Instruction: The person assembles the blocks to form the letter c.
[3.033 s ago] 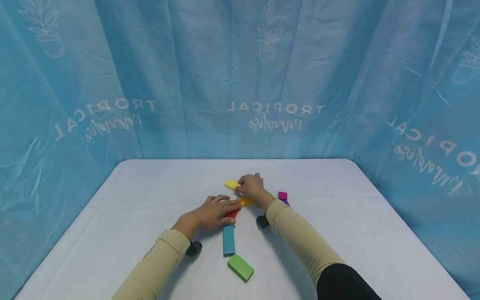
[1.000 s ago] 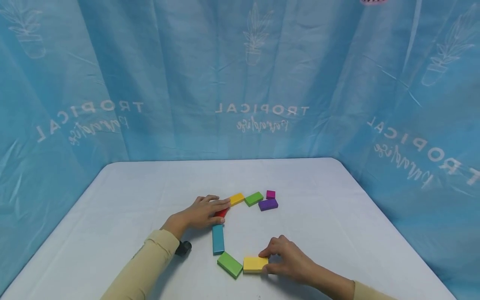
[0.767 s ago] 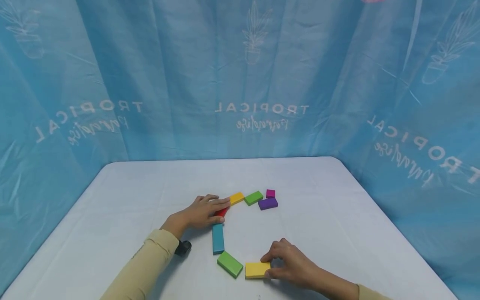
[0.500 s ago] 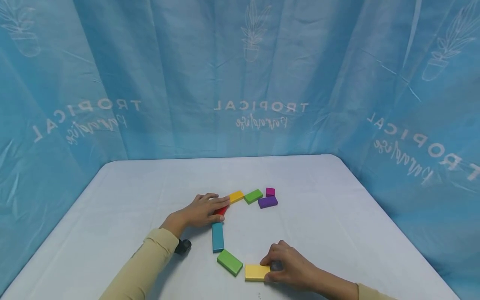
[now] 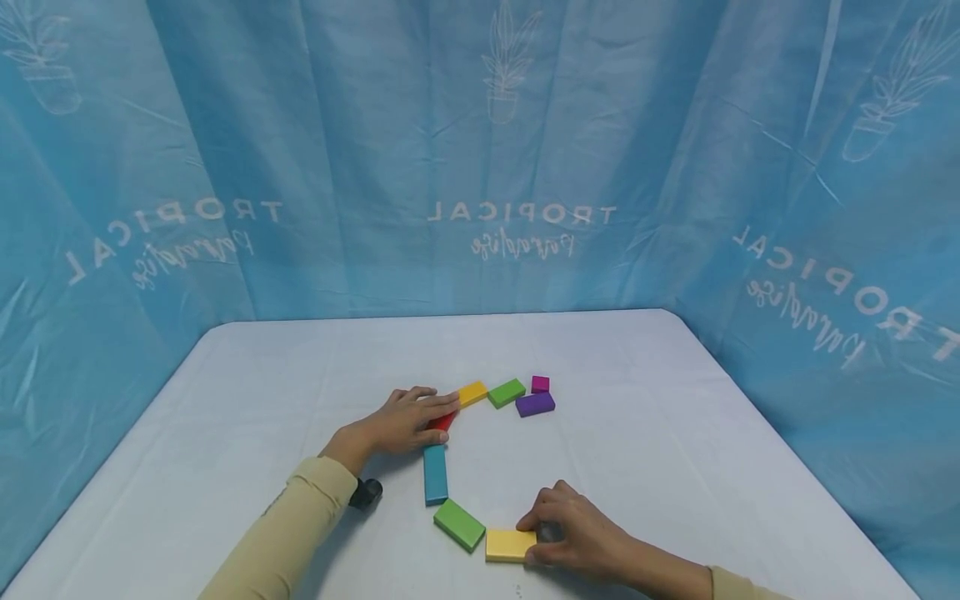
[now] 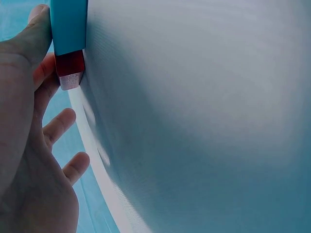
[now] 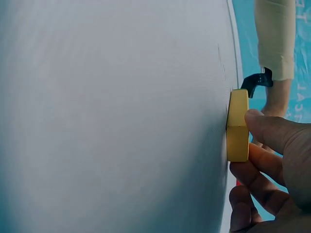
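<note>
On the worktop point(image 5: 637, 433), a yellow block point(image 5: 507, 546) is being pinched by fingers point(image 7: 267, 158) of the right hand point(image 5: 576, 533), right of a blue block point(image 5: 435, 477), beyond which a red block point(image 5: 443, 422) is being touched by the left hand point(image 5: 393, 421), fingers spread.

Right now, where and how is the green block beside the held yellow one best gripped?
Probably across the middle of its long sides, from above: the near green block lies flat and both long sides look free there, while the blue block sits by one end and the held yellow block by the other.
</note>
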A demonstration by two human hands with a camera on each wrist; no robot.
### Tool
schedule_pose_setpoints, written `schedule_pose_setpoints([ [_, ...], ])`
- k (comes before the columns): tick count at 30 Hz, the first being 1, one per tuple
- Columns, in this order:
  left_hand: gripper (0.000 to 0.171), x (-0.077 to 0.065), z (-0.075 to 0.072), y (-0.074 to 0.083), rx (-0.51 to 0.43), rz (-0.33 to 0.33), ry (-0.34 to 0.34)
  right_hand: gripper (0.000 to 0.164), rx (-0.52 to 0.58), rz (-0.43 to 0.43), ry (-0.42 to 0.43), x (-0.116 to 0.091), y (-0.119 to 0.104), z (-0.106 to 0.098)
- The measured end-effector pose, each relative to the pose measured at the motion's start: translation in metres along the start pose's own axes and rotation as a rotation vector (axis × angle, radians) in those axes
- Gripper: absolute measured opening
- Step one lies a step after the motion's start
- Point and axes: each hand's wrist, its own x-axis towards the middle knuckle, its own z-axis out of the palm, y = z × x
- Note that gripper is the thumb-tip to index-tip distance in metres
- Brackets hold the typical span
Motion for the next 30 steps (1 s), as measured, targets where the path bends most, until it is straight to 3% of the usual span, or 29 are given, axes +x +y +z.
schedule_pose_setpoints([
  [30,0.065,0.0004,-0.0021,0.0007,-0.006,-0.006,-0.017,0.027,-0.006,0.0,0.009,0.0007,0.0011,0.0008],
])
